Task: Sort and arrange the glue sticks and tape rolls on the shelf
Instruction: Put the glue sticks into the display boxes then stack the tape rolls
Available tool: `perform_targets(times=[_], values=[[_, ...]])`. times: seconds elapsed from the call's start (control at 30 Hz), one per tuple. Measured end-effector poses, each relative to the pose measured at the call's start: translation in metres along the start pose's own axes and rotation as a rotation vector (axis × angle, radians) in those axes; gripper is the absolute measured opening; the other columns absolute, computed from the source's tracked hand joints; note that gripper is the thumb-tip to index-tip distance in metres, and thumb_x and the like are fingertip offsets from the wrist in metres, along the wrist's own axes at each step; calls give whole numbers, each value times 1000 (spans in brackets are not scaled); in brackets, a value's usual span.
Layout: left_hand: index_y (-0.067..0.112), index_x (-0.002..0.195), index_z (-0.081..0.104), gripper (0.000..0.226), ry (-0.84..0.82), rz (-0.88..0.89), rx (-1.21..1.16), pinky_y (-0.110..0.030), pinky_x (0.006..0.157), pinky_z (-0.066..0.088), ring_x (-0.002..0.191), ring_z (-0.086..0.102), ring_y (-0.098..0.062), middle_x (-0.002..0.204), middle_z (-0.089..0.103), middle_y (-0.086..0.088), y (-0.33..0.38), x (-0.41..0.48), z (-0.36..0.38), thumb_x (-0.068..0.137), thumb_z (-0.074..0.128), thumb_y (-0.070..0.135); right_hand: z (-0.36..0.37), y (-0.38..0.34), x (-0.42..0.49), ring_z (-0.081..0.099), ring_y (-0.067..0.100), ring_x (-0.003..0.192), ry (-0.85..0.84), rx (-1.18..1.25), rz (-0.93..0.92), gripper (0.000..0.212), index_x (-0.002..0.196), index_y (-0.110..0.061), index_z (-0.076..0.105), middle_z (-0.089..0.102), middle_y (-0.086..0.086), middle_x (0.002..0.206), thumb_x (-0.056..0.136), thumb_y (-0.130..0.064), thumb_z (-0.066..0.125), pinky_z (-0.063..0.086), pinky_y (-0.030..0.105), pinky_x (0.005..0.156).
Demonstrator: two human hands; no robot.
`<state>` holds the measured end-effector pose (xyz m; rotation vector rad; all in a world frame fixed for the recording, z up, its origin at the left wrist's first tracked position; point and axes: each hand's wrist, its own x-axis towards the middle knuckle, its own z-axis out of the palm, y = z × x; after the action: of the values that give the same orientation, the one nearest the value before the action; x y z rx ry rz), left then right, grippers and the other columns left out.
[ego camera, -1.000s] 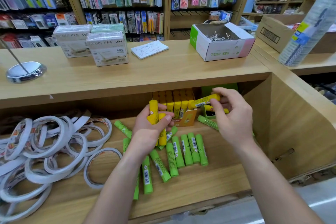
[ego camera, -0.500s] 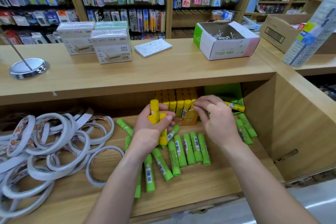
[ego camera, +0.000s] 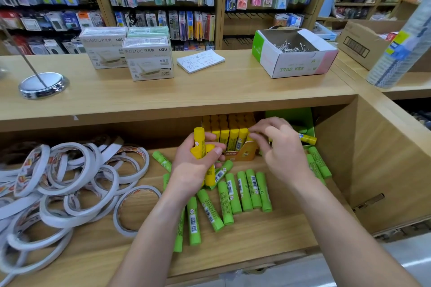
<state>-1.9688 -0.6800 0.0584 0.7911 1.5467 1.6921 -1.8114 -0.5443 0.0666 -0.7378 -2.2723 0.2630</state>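
Glue sticks [ego camera: 245,191] lie scattered in green across the shelf [ego camera: 268,244] before us, while the yellow sticks [ego camera: 229,138] stand upright in a yellow box [ego camera: 241,157] at the back. Our left hand [ego camera: 191,172] grips a couple of yellow ones, its fingers [ego camera: 211,149] curled tight round the barrels. Our right hand [ego camera: 279,151] hovers at the box's front corner, fingers [ego camera: 263,124] bent toward the row; we cannot tell whether they pinch a stick or only nudge one. Tape rolls [ego camera: 70,182] sit heaped to the left, well apart. We judge each stick light, stiff and smooth, likely to roll when laid down and to slip when bunched, so we would take one at mid-barrel, between thumb and forefinger, cap upward.
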Motion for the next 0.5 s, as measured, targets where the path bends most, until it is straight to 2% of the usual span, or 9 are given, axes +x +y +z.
perform_targets(times=[0.1,0.2,0.27,0.4,0.5], values=[[9,108,61,19,-5,4,11,-35,72,62,79,73,-26,93,77,-6,0,0,0,92,67,1,-2,-2,1,57,23,95,42,-49,-19,8,97,-4,75,66,8,96,91,-7,69,44,25,82],[8,108,61,19,-8,3,6,-35,72,62,80,73,-26,93,77,-6,1,-1,0,92,67,1,4,-1,0,57,23,92,-35,-80,-36,11,97,-3,76,66,8,95,92,-9,69,48,30,79],[8,108,61,18,-6,0,-4,-35,72,62,79,73,-26,93,77,-8,2,-2,0,92,66,0,6,1,-2,57,23,92,-30,-95,-23,14,98,-4,77,66,7,96,94,-13,67,47,30,78],[9,107,61,18,0,10,0,-33,71,62,79,73,-26,93,77,-8,3,-2,-2,93,66,0,5,-1,-13,56,20,92,29,-165,8,31,101,-11,78,71,0,101,95,-29,53,42,26,77],[8,108,60,18,-3,13,-4,-32,71,61,78,72,-25,94,76,-8,3,-2,-2,93,65,0,6,-4,-25,54,18,97,0,-170,23,41,113,-13,76,70,-3,108,92,-34,48,47,30,81]])
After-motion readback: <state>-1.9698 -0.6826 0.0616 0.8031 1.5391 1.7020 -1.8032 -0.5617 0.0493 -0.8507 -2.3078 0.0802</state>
